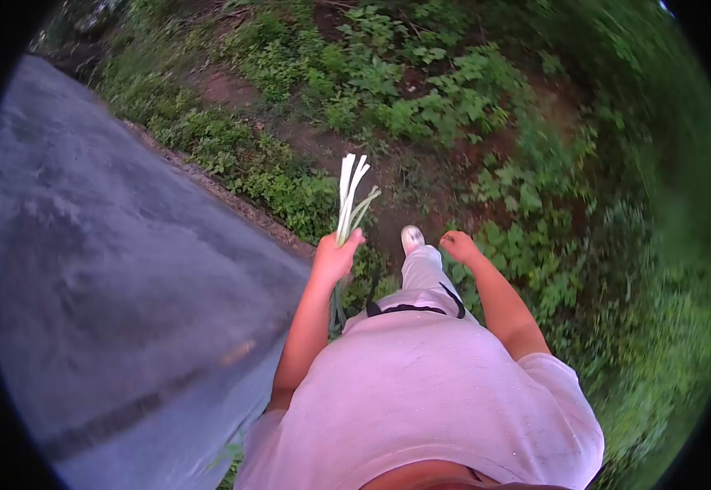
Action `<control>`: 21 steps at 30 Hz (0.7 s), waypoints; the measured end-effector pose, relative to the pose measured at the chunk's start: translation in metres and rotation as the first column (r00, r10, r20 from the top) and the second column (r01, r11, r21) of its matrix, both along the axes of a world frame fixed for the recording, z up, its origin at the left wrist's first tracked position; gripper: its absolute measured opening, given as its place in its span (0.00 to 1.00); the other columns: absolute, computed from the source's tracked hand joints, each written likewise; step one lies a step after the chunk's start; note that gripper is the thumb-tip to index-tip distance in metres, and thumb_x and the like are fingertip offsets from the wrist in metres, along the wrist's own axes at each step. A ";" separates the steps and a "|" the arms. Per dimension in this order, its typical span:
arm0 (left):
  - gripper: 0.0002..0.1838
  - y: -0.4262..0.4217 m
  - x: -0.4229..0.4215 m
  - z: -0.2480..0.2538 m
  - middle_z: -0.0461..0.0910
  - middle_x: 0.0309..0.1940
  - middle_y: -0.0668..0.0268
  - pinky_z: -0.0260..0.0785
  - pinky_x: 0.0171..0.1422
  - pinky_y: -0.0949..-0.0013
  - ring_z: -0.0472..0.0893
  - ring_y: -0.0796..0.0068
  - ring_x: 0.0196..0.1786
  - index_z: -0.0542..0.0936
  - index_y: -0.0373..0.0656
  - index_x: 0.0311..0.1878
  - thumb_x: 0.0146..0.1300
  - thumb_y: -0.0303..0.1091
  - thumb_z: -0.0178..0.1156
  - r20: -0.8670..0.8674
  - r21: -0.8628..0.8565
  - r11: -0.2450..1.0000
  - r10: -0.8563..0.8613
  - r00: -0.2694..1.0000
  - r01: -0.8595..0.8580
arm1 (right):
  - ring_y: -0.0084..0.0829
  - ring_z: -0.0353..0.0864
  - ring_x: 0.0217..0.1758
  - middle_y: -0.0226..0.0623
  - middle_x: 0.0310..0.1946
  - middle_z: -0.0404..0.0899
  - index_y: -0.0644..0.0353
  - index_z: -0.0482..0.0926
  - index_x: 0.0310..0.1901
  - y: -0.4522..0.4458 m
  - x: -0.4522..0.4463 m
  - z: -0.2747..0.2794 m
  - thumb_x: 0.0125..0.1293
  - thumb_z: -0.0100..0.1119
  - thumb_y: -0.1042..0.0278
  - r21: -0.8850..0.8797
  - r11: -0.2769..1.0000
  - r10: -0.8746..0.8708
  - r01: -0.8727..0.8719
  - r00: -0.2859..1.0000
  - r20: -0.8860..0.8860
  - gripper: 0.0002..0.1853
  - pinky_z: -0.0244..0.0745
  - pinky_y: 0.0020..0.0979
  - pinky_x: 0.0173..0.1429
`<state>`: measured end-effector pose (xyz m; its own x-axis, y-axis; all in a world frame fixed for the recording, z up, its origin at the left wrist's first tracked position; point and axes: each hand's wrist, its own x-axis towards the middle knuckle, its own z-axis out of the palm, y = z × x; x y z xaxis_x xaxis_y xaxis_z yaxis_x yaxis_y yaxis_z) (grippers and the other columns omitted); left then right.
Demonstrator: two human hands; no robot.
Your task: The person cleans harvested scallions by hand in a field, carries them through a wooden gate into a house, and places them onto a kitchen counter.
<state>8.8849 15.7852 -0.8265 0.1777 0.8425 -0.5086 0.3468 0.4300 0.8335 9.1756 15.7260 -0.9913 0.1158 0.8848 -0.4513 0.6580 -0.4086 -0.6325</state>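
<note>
My left hand (336, 258) is closed around a small bunch of green onions (348, 196). Their white stalks point up and forward, away from my body, and the green leaves trail down below my wrist. A bent green leaf stands out to the right of the white stalks. On the other side, my right hand (458, 246) hangs beside my leg with its fingers curled in, and I see nothing in it. Low leafy plants lie just beyond that hand.
A grey concrete surface (143, 269) fills the left side, its edge running along the plants. A strip of bare brown soil (404, 188) leads ahead, where one light shoe (412, 238) shows. Dense green plants (535, 196) grow ahead and to the right, blurred at the far right.
</note>
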 end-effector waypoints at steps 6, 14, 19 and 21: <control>0.16 0.126 -0.033 -0.039 0.62 0.07 0.73 0.52 0.13 0.77 0.61 0.84 0.09 0.78 0.38 0.30 0.59 0.44 0.54 0.020 0.005 0.887 0.461 0.887 -0.461 | 0.41 0.77 0.33 0.45 0.27 0.77 0.59 0.78 0.33 0.233 -0.002 -0.084 0.52 0.52 0.57 -0.024 0.944 0.328 -0.328 0.944 0.018 0.14 0.71 0.36 0.40; 0.17 0.298 -0.099 -0.069 0.63 0.07 0.71 0.52 0.12 0.75 0.62 0.81 0.08 0.77 0.37 0.29 0.60 0.44 0.54 -0.093 -0.094 0.692 0.710 0.698 -0.716 | 0.47 0.72 0.42 0.48 0.34 0.74 0.61 0.76 0.30 0.538 -0.143 -0.001 0.55 0.43 0.60 0.281 0.703 0.684 -0.653 0.730 -0.015 0.15 0.67 0.42 0.46; 0.17 0.417 -0.173 -0.104 0.63 0.07 0.71 0.52 0.11 0.75 0.62 0.81 0.08 0.76 0.37 0.29 0.60 0.45 0.54 -0.039 -0.071 0.596 0.800 0.599 -0.800 | 0.50 0.73 0.36 0.52 0.29 0.73 0.65 0.73 0.28 0.689 -0.234 0.026 0.54 0.44 0.60 0.290 0.750 0.608 -0.594 0.792 0.050 0.15 0.67 0.42 0.41; 0.17 0.479 -0.206 -0.123 0.63 0.07 0.71 0.52 0.11 0.75 0.62 0.81 0.08 0.76 0.38 0.29 0.59 0.45 0.54 -0.035 -0.060 0.579 0.813 0.582 -0.813 | 0.48 0.73 0.42 0.48 0.36 0.75 0.62 0.75 0.32 0.758 -0.247 0.015 0.54 0.44 0.55 0.244 0.698 0.660 -0.674 0.737 0.149 0.17 0.68 0.44 0.44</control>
<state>8.6789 16.2644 -0.9498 -0.5671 0.6003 -0.5639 -0.1715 0.5836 0.7937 8.9287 16.4836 -0.9760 -0.5366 0.8199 -0.1996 0.7241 0.3259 -0.6079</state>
